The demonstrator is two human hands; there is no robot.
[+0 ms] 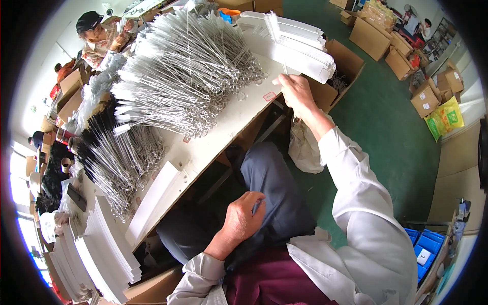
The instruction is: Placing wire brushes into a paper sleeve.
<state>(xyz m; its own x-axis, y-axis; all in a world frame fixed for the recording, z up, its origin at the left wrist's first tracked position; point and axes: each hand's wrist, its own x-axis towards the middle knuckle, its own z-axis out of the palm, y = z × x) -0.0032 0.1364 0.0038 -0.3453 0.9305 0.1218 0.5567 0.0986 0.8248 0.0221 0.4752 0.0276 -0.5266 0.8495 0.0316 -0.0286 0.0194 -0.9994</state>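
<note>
My right hand (296,92) is raised at the table's edge, pinching the thin wire stem of a white-bristled brush (274,28) that stands up in front of a stack of long white paper sleeves (300,46). My left hand (243,217) rests on my lap over grey trousers, fingers curled with nothing clearly in them. A big heap of wire brushes with white bristles (188,71) covers the white table (218,134) to the left of my right hand.
Black-bristled brushes (109,152) lie further left, with stacks of white sleeves (96,249) at the near left. An open cardboard box (340,71) sits past the table's end. Another person (99,38) works at the far side. Cartons and blue bins (427,246) stand on the green floor.
</note>
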